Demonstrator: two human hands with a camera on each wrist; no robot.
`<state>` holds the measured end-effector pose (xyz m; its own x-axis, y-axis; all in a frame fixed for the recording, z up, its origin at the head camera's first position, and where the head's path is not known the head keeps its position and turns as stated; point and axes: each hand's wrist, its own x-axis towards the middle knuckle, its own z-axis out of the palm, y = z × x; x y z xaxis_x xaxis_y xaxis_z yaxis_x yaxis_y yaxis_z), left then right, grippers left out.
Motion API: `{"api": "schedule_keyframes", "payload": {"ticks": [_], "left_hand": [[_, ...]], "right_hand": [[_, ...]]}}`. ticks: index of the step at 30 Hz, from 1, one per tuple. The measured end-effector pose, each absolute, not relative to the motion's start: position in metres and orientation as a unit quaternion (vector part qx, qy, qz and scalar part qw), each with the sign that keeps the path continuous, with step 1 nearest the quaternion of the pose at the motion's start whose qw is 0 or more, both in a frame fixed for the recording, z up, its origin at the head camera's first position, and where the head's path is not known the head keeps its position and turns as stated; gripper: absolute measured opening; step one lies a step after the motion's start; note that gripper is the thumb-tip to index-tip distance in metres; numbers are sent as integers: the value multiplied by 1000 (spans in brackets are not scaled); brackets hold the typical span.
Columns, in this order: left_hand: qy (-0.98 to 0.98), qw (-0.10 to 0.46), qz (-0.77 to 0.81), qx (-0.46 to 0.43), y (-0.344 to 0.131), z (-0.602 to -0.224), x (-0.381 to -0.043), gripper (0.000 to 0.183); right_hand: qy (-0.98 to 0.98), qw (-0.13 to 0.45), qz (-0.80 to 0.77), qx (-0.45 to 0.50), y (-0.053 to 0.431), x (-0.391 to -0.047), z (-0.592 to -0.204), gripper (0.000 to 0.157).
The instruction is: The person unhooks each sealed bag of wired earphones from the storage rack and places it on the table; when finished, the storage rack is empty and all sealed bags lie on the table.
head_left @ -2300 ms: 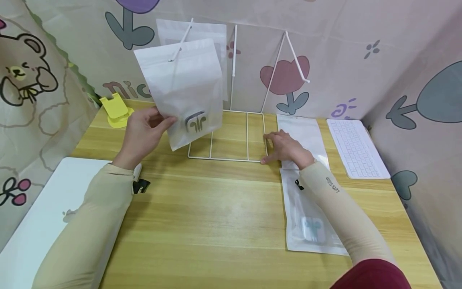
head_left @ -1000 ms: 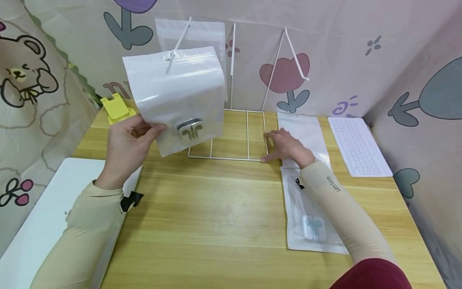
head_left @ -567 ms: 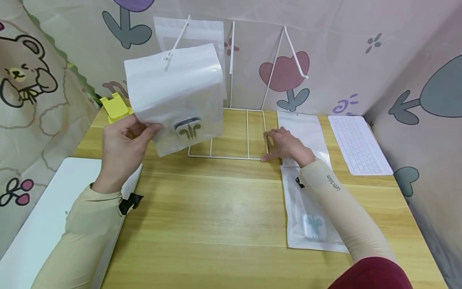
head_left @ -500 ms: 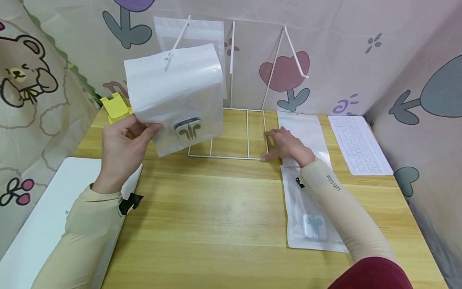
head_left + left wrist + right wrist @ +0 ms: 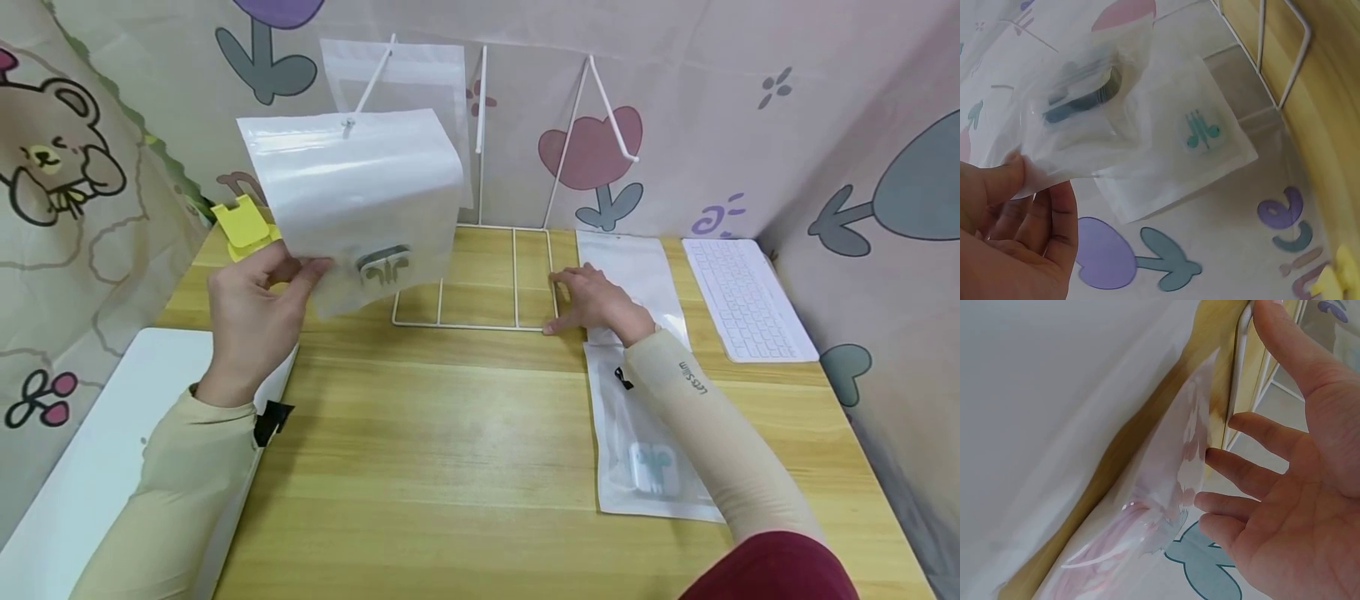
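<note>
My left hand [image 5: 258,312] pinches the side edge of a white zip pouch [image 5: 360,192] with an earphone print showing low on it. The pouch's top meets the front tip of the left prong of a white wire rack [image 5: 514,279]. Another pouch [image 5: 442,79] hangs farther back on that prong; its own earphone print shows in the left wrist view. My right hand [image 5: 596,304] rests at the right side of the rack's base, thumb at the front corner. In the right wrist view, the right hand [image 5: 1297,462] has its fingers loosely extended and the thumb against the wire.
Pouches [image 5: 630,450] lie flat under my right forearm. A white keyboard [image 5: 742,300] lies to the right. A white laptop [image 5: 90,467] is under my left arm, and a yellow phone stand [image 5: 243,225] is at the back left. Printed cloth surrounds the table.
My left hand has moved left and slightly down. The pouch's top has slid along the prong to its front tip, and the pouch now bends toward me. The right hand stays put.
</note>
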<state>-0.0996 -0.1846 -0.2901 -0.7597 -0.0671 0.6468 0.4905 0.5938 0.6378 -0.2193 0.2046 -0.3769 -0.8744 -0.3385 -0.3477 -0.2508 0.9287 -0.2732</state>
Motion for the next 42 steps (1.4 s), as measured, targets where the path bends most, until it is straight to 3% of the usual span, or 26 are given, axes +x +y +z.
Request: {"api": "schedule_keyframes", "payload": {"ticks": [7, 16, 29, 34, 38, 42], "left_hand": [[-837, 370, -372, -155, -182, -289, -99, 5], [-794, 318, -498, -144, -185, -287, -92, 12], [-785, 317, -496, -192, -170, -282, -81, 16], [-798, 231, -516, -206, -155, -293, -71, 20], [-804, 113, -556, -180, -143, -307, -62, 16], [-810, -20, -566, -152, -132, -326, -59, 12]], "right_hand": [[961, 203, -114, -149, 205, -217, -379, 102], [961, 198, -115, -155, 206, -215, -379, 101], [961, 201, -114, -154, 207, -217, -380, 102], [961, 201, -113, -155, 207, -218, -377, 101], [960, 206, -115, -152, 208, -221, -377, 101], [960, 208, -115, -146, 209, -222, -377, 84]]}}
